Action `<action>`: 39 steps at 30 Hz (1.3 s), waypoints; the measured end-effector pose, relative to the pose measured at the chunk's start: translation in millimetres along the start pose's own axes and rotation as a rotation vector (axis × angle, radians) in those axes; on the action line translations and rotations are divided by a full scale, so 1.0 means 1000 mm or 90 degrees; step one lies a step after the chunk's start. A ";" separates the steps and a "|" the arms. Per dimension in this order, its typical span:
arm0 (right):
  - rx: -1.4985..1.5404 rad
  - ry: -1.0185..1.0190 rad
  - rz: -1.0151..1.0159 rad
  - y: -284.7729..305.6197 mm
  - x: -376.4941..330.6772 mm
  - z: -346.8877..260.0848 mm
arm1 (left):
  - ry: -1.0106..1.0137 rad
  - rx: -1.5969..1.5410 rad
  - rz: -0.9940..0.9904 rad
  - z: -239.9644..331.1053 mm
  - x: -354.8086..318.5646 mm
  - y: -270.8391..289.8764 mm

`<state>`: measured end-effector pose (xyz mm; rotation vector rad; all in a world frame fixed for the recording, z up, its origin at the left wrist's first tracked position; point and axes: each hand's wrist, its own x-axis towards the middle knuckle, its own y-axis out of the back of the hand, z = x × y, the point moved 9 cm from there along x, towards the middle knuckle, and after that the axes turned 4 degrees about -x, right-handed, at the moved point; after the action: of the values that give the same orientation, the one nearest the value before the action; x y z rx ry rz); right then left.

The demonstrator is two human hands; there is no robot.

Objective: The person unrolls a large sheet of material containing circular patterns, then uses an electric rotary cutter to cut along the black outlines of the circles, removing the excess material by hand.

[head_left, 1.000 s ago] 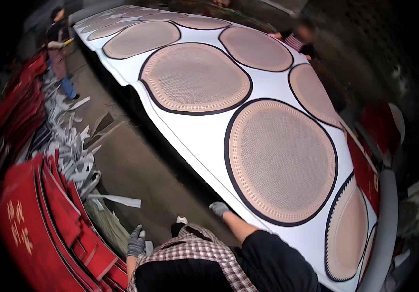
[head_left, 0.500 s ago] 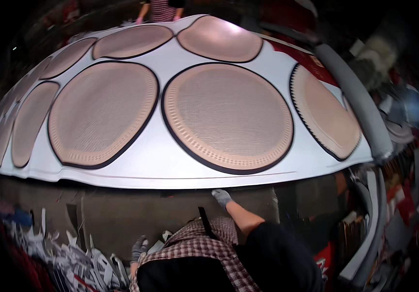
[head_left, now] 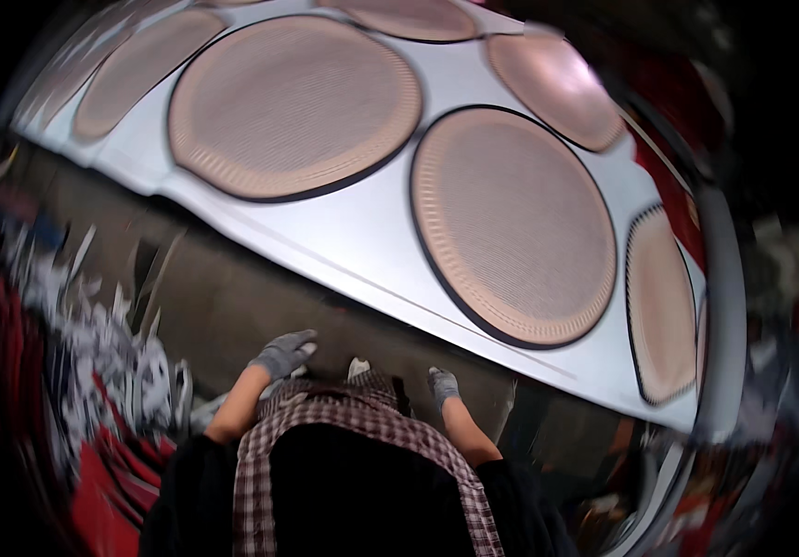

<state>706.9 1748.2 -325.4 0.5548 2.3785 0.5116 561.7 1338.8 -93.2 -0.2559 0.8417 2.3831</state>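
White sheet (head_left: pixel 334 232): spread out in front of both hands; what it is laid on cannot be seen.
Tan rounds (head_left: pixel 515 227): edged in black, set out on the sheet.
Left hand (head_left: pixel 286 355): gloved in grey, fingers loosely spread, nothing seen to be held.
Right hand (head_left: pixel 443 384): gloved too, half curled, near the sheet; whether anything is held cannot be told.
Near edge (head_left: pixel 371 293): if gripped, best held by both hands, well apart, so no fold is made.
Pale scraps (head_left: pixel 144 376): heaped at the left; best stepped around.
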 end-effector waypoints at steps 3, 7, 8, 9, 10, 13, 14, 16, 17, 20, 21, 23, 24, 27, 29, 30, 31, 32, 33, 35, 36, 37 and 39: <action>-0.105 0.072 -0.151 -0.052 0.017 -0.059 | 0.049 0.006 -0.024 -0.038 -0.022 -0.022; -0.065 0.000 -0.344 -0.116 -0.003 -0.139 | 0.203 -0.054 0.116 -0.114 -0.093 -0.019; -0.087 0.013 -0.372 -0.130 -0.008 -0.160 | 0.216 -0.107 0.190 -0.139 -0.114 -0.016; -0.104 0.026 -0.394 -0.149 -0.014 -0.176 | 0.237 -0.145 0.233 -0.151 -0.135 -0.002; -0.120 0.036 -0.415 -0.172 -0.021 -0.190 | 0.256 -0.182 0.279 -0.162 -0.157 0.014; -0.161 0.033 -0.479 -0.248 -0.039 -0.233 | 0.306 -0.279 0.423 -0.203 -0.211 0.049; -0.167 0.023 -0.501 -0.274 -0.045 -0.249 | 0.345 -0.275 0.423 -0.226 -0.220 0.050; -0.155 -0.024 -0.522 -0.325 -0.063 -0.275 | 0.366 -0.287 0.443 -0.268 -0.229 0.054; -0.159 -0.044 -0.531 -0.356 -0.067 -0.283 | 0.374 -0.291 0.452 -0.291 -0.233 0.059; -0.196 -0.093 -0.524 -0.415 -0.076 -0.293 | 0.348 -0.351 0.496 -0.308 -0.244 0.097; -0.212 -0.082 -0.521 -0.431 -0.071 -0.304 | 0.334 -0.358 0.515 -0.303 -0.242 0.119; -0.217 -0.065 -0.511 -0.478 -0.069 -0.319 | 0.347 -0.391 0.520 -0.314 -0.252 0.139; -0.232 -0.056 -0.521 -0.502 -0.083 -0.338 | 0.369 -0.404 0.535 -0.324 -0.265 0.138; -0.240 -0.053 -0.495 -0.542 -0.104 -0.389 | 0.416 -0.402 0.517 -0.361 -0.271 0.131; -0.236 -0.060 -0.473 -0.561 -0.084 -0.400 | 0.465 -0.395 0.470 -0.373 -0.267 0.134; -0.251 -0.081 -0.445 -0.568 -0.073 -0.404 | 0.481 -0.400 0.464 -0.378 -0.266 0.137; -0.225 -0.108 -0.413 -0.575 -0.058 -0.405 | 0.495 -0.430 0.464 -0.384 -0.261 0.140; -0.198 -0.134 -0.381 -0.583 -0.039 -0.403 | 0.509 -0.460 0.464 -0.390 -0.256 0.144; -0.170 -0.161 -0.352 -0.589 -0.025 -0.402 | 0.526 -0.486 0.466 -0.393 -0.253 0.148; -0.100 -0.210 -0.291 -0.610 -0.003 -0.408 | 0.514 -0.478 0.488 -0.413 -0.246 0.137; -0.072 -0.242 -0.258 -0.613 0.007 -0.401 | 0.558 -0.454 0.481 -0.411 -0.241 0.151; -0.052 -0.277 -0.216 -0.608 0.019 -0.391 | 0.601 -0.438 0.466 -0.402 -0.232 0.158; 0.021 -0.312 -0.208 -0.624 0.070 -0.352 | 0.596 -0.400 0.415 -0.402 -0.206 0.155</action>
<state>265.5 1185.9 -408.8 0.2558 1.9540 0.1644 629.9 894.4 -253.6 -1.6567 0.5365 3.0929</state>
